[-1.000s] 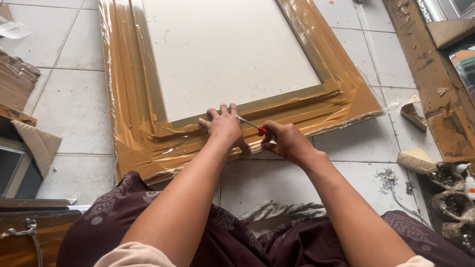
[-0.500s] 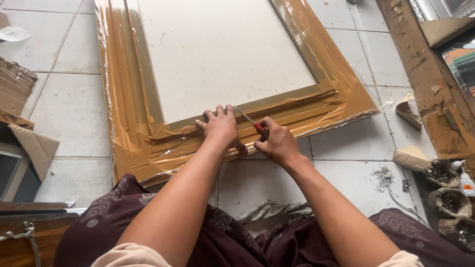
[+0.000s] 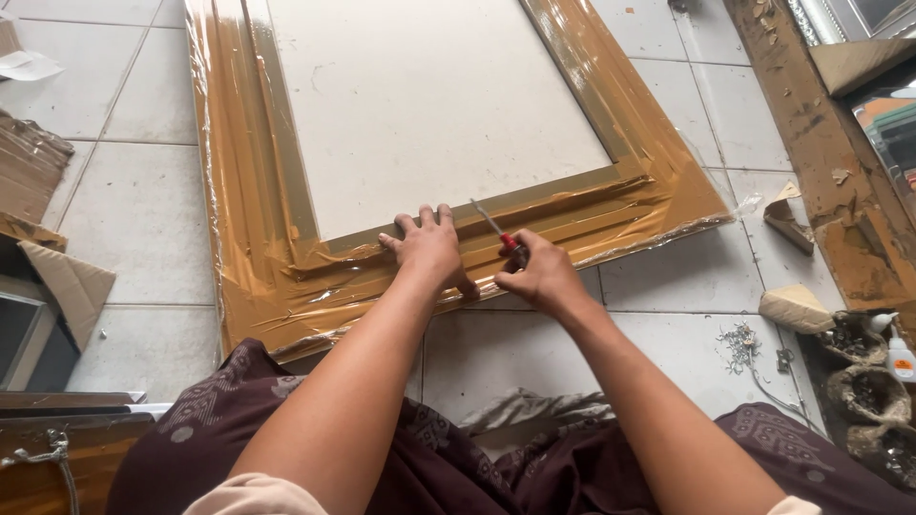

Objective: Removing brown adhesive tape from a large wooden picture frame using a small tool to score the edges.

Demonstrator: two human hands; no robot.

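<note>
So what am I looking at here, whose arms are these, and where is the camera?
There is no machine here. The arms belong to a person, and the camera sits on that person's head, looking down, so you see the scene as they do. The person sits on a tiled floor in dark patterned clothing. In front of them lies a large picture frame with a pale panel in its middle; the brown border is wrapped in shiny clear plastic film. The left hand lies flat on the near edge of the frame. The right hand grips a small screwdriver with a red handle, its metal tip pointing at the frame's inner edge. Cardboard scraps lie to the right, and a rough wooden beam runs along that side.
</note>
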